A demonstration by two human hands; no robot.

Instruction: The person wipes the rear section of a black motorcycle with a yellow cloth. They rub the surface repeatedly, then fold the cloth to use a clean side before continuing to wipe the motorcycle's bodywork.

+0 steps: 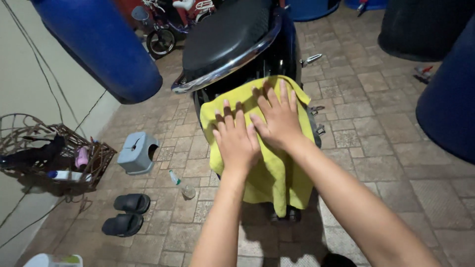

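Pressing flat on a yellow cloth (277, 163) with both hands, fingers spread and stretched out, gripping nothing. Left hand (236, 141) lying palm down on the left part of the cloth, right hand (278, 118) lying palm down a little higher, just beside the left one and touching it at the thumb side. Cloth hanging over the rear end of a black scooter (237, 44), just behind the black seat (225, 32) with its chrome rail (222, 74), lower edge of the cloth drooping down toward the floor.

Standing on a paved brick floor (386, 148). To the left, lying near the scooter: a small clear bottle (182, 185), a grey plastic stool (137, 152) tipped on its side, and a pair of black slippers (126, 213) nearer to the wall. Further left, against the wall, a brown wire basket (101, 153) holding a pink bottle (82, 158) and a white bottle (67, 175). Hanging above on the left, a big blue cylinder (104, 47). Showing far behind, a child's bicycle (166, 24). On the right edge, another dark blue round shape (448, 104), kind not clear.
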